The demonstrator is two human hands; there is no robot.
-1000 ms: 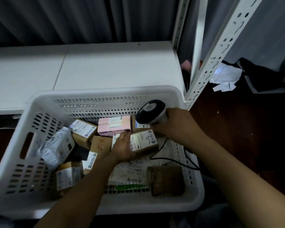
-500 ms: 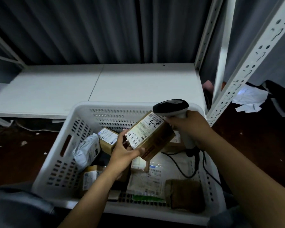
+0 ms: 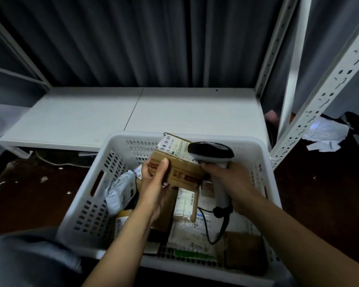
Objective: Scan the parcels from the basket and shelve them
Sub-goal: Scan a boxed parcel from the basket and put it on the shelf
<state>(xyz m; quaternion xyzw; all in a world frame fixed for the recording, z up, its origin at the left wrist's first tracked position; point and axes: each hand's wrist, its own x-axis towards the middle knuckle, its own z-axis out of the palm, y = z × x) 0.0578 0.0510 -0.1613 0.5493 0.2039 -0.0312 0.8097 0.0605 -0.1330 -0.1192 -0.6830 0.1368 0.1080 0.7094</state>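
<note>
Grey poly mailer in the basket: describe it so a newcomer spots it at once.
Find the white perforated basket in front of the low white shelf. Against the basket's left wall, just left of the left hand, lies the grey poly mailer. Its crumpled, shiny grey plastic sets it apart from the brown cardboard boxes beside it.

The basket (image 3: 85, 214) is white perforated plastic, faintly shiny; the uppermost parcel (image 3: 181, 171) is matt brown cardboard with a smooth paper label. The scanner (image 3: 210, 151) has a glossy dark plastic head, the mailer bag (image 3: 117, 191) is crinkled grey film, and the shelf board (image 3: 174, 112) looks matt white.
</note>
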